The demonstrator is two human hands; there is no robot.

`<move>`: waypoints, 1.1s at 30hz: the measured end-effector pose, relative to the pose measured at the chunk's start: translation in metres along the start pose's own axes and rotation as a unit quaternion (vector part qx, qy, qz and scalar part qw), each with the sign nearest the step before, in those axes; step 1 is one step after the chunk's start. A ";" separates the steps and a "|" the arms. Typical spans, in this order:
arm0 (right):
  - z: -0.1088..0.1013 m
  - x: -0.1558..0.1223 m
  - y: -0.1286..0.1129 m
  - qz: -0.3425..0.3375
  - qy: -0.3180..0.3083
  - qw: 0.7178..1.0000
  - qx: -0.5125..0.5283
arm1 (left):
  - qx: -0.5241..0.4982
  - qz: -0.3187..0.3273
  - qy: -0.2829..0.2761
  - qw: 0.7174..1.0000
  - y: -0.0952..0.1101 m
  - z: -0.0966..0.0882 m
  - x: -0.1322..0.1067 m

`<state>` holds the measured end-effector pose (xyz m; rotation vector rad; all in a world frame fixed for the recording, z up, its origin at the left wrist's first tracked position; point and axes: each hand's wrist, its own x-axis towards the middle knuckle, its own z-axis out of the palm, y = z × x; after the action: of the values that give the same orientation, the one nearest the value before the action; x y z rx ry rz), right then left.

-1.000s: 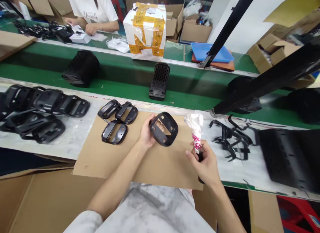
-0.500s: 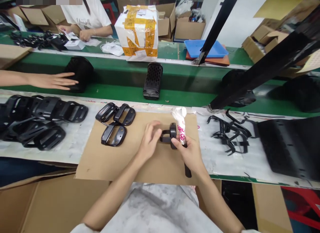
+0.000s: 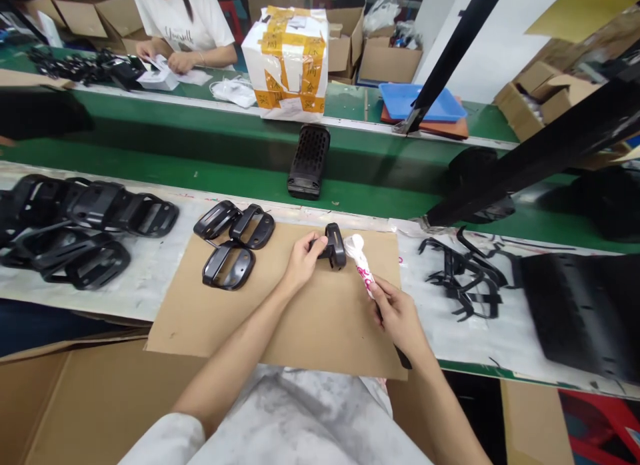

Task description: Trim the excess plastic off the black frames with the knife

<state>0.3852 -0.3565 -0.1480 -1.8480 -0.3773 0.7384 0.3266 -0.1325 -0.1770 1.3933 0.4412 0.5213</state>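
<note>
My left hand (image 3: 301, 260) grips a black plastic frame (image 3: 334, 246), held on edge over the brown cardboard sheet (image 3: 280, 318). In my right hand (image 3: 397, 316) is a dark-handled tool wrapped in white cloth with pink print (image 3: 360, 262); its cloth tip touches the frame's right side. Three finished-looking black frames (image 3: 231, 242) lie on the sheet's left part.
A heap of black frames (image 3: 75, 225) lies at the left, black sprue scraps (image 3: 463, 278) and a large black panel (image 3: 580, 312) at the right. A black grille part (image 3: 309, 160) rides the green belt (image 3: 200, 165). Across it a person (image 3: 183, 25) handles papers beside a taped box (image 3: 290, 58).
Another person's hand and the black part on the belt at the left are gone. My right hand drew back down-right, leaving the cloth tip against the frame, which my left hand now grips.
</note>
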 end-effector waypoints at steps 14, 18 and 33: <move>0.004 0.006 0.001 -0.034 -0.033 0.996 -0.082 | 0.053 0.034 0.017 0.998 0.002 0.000 -0.007; 0.008 0.008 0.001 -0.014 -0.018 0.999 -0.047 | 0.049 0.034 0.016 0.998 0.002 0.000 -0.008; -0.015 0.019 0.008 -0.181 0.115 0.940 -0.263 | -0.319 -0.074 0.109 0.939 0.048 -0.010 -0.017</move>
<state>0.4084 -0.3593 -0.1579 -2.2444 -0.7945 0.1642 0.3030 -0.1295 -0.1309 0.6755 0.4947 0.6290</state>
